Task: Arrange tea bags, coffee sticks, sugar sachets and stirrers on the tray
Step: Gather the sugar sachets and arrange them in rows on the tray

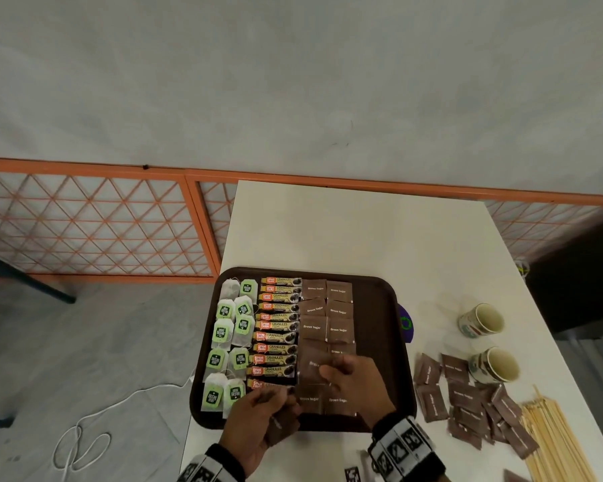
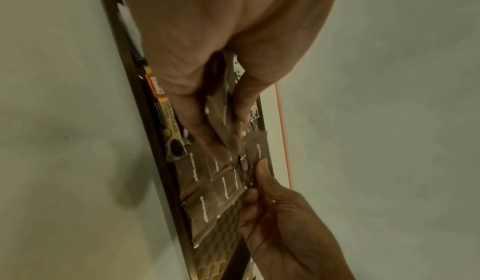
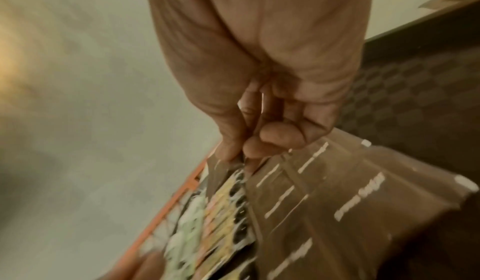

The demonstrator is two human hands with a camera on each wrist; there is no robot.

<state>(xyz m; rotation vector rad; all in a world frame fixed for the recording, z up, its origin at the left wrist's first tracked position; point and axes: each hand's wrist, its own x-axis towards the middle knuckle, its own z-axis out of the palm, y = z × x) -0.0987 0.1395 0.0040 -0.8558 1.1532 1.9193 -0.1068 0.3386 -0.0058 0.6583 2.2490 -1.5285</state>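
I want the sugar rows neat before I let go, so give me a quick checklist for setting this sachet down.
1. Right hand has the sachet: ok, pinched over the tray.
2. Open slot for it: ok, a gap in the left sugar column between the rows above and the bottom row.
3. Spare sachets secure in the left hand: ok, gripped.
4. Coffee sticks undisturbed: ok, stacked in one column.
5. Sachet square to its neighbours: cannot tell, it is lifted and partly hidden.
6. Stirrers on the tray: not ok, they lie on the table.
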